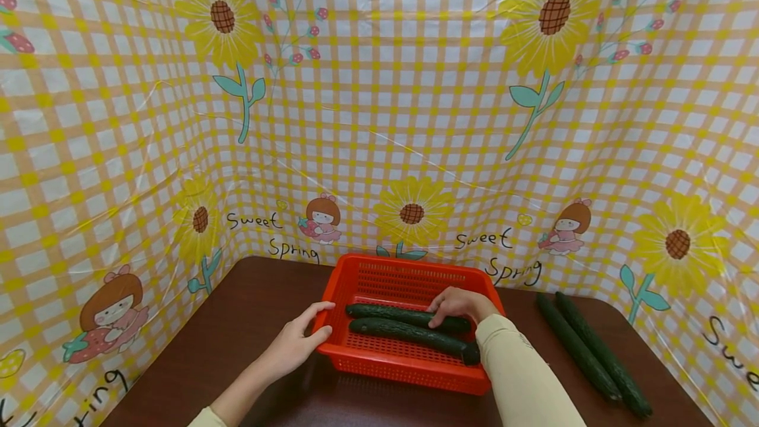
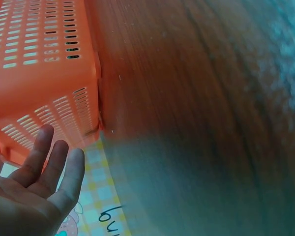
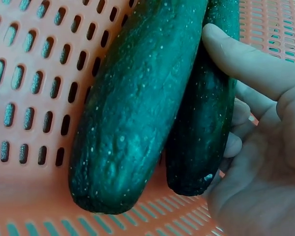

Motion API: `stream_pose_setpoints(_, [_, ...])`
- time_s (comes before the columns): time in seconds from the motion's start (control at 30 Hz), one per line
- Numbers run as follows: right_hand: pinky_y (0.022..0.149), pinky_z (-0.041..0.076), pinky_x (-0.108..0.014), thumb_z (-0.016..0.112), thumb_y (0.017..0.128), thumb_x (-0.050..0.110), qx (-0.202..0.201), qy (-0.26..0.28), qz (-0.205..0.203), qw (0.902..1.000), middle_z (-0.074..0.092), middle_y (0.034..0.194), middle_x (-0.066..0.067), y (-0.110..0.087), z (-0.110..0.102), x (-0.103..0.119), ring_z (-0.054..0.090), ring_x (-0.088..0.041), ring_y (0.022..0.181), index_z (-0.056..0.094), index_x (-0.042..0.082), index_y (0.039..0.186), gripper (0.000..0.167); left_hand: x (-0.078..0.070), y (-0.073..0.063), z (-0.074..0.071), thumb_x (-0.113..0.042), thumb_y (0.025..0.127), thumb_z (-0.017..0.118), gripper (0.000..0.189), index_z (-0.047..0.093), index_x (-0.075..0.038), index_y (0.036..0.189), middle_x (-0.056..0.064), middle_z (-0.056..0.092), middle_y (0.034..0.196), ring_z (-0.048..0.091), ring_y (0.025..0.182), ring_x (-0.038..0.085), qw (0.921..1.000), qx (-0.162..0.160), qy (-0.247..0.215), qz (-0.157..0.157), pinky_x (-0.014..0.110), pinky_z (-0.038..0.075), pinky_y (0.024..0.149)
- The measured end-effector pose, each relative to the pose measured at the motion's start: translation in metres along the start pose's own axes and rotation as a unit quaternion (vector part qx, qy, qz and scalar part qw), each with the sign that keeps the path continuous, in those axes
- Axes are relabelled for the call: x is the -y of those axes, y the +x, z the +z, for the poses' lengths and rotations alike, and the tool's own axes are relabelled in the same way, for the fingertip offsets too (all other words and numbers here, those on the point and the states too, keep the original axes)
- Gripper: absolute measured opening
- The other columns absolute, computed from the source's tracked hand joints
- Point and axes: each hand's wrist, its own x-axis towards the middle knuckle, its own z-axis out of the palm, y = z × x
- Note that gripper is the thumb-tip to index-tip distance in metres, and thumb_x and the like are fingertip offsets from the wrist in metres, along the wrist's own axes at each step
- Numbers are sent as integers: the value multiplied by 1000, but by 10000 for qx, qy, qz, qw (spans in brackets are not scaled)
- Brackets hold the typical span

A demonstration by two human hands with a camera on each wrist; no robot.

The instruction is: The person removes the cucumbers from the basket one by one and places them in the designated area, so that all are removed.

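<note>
A red plastic basket (image 1: pixel 409 371) stands on the table with two dark green cucumbers lying side by side in it. My right hand (image 1: pixel 461 305) reaches inside and grips the far cucumber (image 1: pixel 385 313), thumb on its near side and fingers round its far side. Next to it lies the near cucumber (image 3: pixel 137 108), untouched by the thumb. My left hand (image 1: pixel 296 341) is at the basket's left rim, its thumb and a fingertip touching it. In the left wrist view, the other fingers (image 2: pixel 64 172) extend loosely beside the basket's slotted wall.
Two more cucumbers (image 1: pixel 578 348) (image 1: pixel 605 354) lie together on the brown table (image 1: pixel 261 295), right of the basket. A checked cloth (image 1: pixel 379 117) with sunflowers hangs behind and along both sides of the table.
</note>
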Motion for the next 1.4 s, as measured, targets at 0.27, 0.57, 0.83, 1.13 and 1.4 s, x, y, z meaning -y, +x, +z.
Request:
stream_pose_setpoints(0.27, [94, 51, -42, 78, 84, 11, 57, 62, -132, 9999, 72, 107, -4, 2, 0, -2, 63, -16, 95, 77, 3, 105, 23, -1, 0, 0, -26, 100, 62, 43, 53, -24, 142, 9, 62, 125, 56, 103, 21, 10000, -9, -8, 1, 39, 44, 84])
stream_pose_setpoints(0.57, [89, 52, -40, 76, 83, 6, 128, 378, -248, 9989, 71, 97, -2, 0, 3, -1, 60, -16, 86, 75, -2, 99, 18, 2, 0, -1, -25, 100, 63, 43, 53, -24, 141, 7, 61, 114, 56, 96, 20, 10000, 23, -23, -4, 36, 43, 78])
stream_pose_setpoints(0.83, [84, 51, -36, 76, 81, 4, -7, 564, -316, 9979, 67, 93, -2, 3, 3, -2, 56, -15, 85, 73, -3, 90, 12, 4, 0, 0, -27, 100, 62, 43, 53, -24, 142, 8, 61, 118, 54, 99, 22, 10000, 16, 46, 36, 38, 43, 79])
stream_pose_setpoints(1.13, [93, 50, -42, 76, 82, 4, -168, 625, -384, 9972, 68, 104, -6, 2, 0, -1, 56, -16, 92, 74, -5, 91, 14, 4, 1, 0, -27, 100, 63, 43, 53, -24, 142, 7, 60, 118, 53, 98, 22, 9999, 34, 81, 52, 38, 41, 79])
stream_pose_setpoints(1.4, [88, 52, -38, 75, 81, 5, -211, 653, -551, 9961, 72, 103, -11, 2, 0, -1, 61, -14, 87, 75, -7, 97, 19, 5, 1, 1, -28, 100, 63, 43, 53, -25, 141, 5, 61, 117, 53, 101, 22, 9999, -3, 102, 50, 38, 42, 82])
